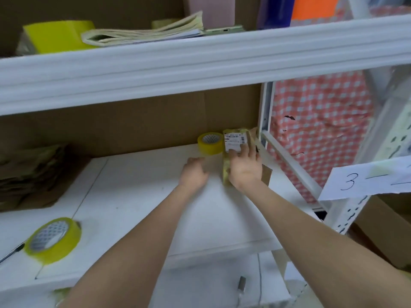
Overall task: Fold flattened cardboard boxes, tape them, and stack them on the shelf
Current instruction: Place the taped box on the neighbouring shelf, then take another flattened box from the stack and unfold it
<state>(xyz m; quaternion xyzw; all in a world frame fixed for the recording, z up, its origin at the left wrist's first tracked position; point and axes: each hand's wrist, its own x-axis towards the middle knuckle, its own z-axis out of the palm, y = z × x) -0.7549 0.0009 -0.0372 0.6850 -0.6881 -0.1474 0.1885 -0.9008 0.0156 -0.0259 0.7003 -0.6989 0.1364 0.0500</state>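
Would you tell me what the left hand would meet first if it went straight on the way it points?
The left hand would probably meet the far yellow tape roll beside the taped box; depth is unclear.

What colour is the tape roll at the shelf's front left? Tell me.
The tape roll is yellow; head view shows it best.

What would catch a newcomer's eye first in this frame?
At the back right corner of the shelf, the right hand lies flat on a taped cardboard box with a white label, the left hand beside it. One yellow tape roll sits left of the box, another at the front left.
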